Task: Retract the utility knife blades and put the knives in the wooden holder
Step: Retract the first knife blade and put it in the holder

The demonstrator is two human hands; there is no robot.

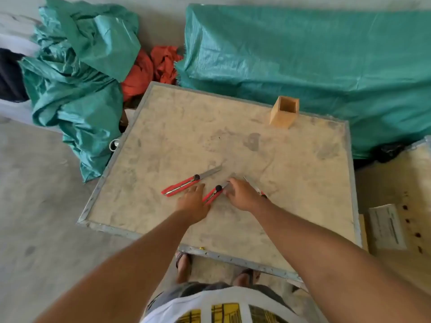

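Three red utility knives lie near the middle of the worn table [163,141], blades extended. The left knife [186,183] lies free, its blade pointing up-right. The middle knife [213,194] lies between my hands. My left hand [192,203] rests flat on the table, fingertips touching that knife's handle. My right hand [240,194] covers its blade end, fingers curled down on it. The third knife [256,188] is mostly hidden behind my right hand. The empty wooden holder [284,111] stands upright at the table's far edge.
Green tarpaulin bundles [303,61] and red cloth [151,68] lie on the floor behind and left of the table. A metal rim [233,257] frames the tabletop. Paper [387,227] lies on a board to the right. My sandalled feet show below the near edge.
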